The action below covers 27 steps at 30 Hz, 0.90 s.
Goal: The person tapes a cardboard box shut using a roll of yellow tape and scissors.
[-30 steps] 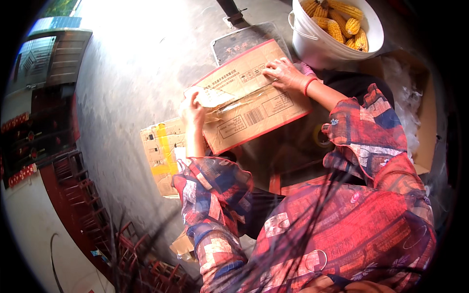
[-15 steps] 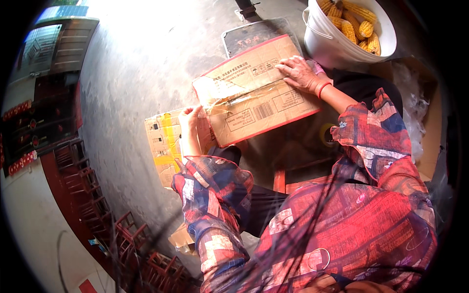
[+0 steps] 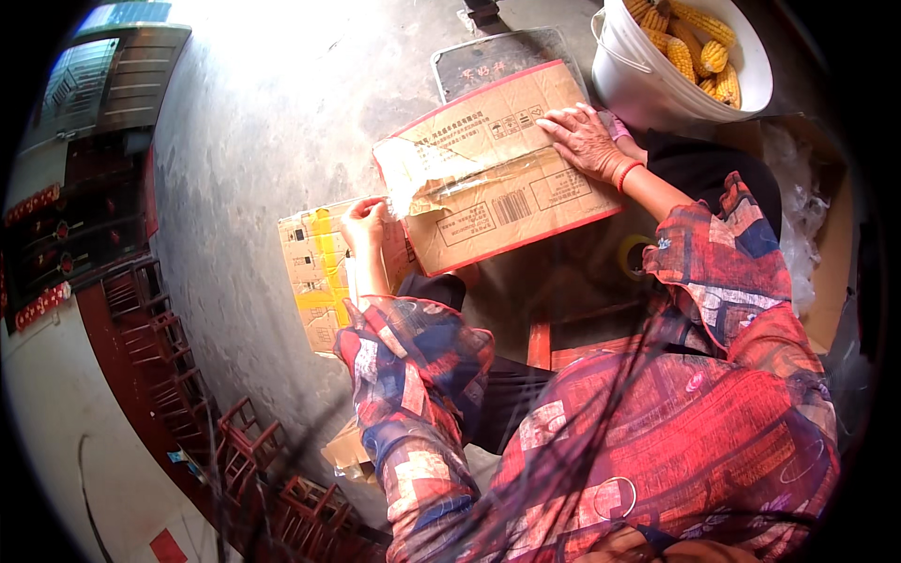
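Note:
A brown cardboard box [image 3: 511, 159] with red edges lies tilted across my knees. Clear tape runs along its middle seam, and at the left end of the seam the surface is wrinkled and torn. My right hand [image 3: 587, 141] rests flat on the box's right end, fingers stretched out, a red bracelet at the wrist. Just off the left edge is my left hand [image 3: 364, 225], its fingertips pinched together; whatever they hold is too small to make out. Below that hand lies another cardboard piece [image 3: 314, 267] with yellow tape.
A white bucket [image 3: 633, 89] of yellow corn cobs [image 3: 694, 52] stands at the far right. Beyond the box is a dark low stool top [image 3: 460, 70]. An open carton [image 3: 831, 272] with clear plastic [image 3: 798, 206] sits at my right. Small wooden stools [image 3: 249, 441] line the left wall.
My left hand has come away from the box's left edge, slightly to the left. The wrinkled tape at the seam's left end now lies differently. My right hand stays on the box.

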Tool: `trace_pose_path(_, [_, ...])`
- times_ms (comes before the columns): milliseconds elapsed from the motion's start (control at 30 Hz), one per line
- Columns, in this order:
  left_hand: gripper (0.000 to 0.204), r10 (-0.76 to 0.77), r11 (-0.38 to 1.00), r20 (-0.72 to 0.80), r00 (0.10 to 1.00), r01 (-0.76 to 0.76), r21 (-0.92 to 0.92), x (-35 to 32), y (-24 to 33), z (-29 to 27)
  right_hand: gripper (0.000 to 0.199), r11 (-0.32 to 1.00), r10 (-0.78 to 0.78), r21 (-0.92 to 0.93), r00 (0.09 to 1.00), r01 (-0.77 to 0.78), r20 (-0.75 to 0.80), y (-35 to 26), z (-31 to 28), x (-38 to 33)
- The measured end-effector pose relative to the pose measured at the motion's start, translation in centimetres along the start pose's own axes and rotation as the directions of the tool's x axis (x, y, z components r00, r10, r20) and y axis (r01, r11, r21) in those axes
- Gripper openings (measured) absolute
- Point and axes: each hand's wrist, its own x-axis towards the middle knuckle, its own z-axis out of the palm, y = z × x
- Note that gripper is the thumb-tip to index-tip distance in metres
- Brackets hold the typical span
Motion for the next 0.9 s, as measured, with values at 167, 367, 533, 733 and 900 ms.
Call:
trace_pose_path(167, [0.013,0.003,1.0,-0.016,1.0,-0.003,-0.006,0.0,0.8,1.0,0.043,1.0,0.023,0.009,1.0,-0.023,0.0,0.1,-0.4,-0.3])
trace_pose_path(367, [0.012,0.048,0.995,-0.058,0.997,-0.052,-0.085,0.5,-2.0,0.6,0.043,1.0,0.02,-0.011,1.0,-0.02,0.004,-0.3,-0.4,0.0])
trace_pose_path(533, [0.008,-0.01,0.996,-0.13,0.992,0.021,0.086,0.2,-0.9,1.5,0.043,0.999,0.03,-0.017,1.0,-0.029,0.01,-0.3,-0.6,-0.1])
trace_pose_path(733, [0.009,0.023,0.972,-0.171,0.985,0.018,0.235,-0.7,0.4,2.0,0.042,0.999,0.033,-0.005,0.999,-0.033,0.024,-0.5,-0.6,-0.1])
trace_pose_path(900, [0.01,0.021,0.98,-0.172,0.985,0.014,0.199,-0.8,0.1,2.1,0.042,0.999,0.042,0.004,0.999,-0.042,0.028,-0.7,-0.8,0.0])
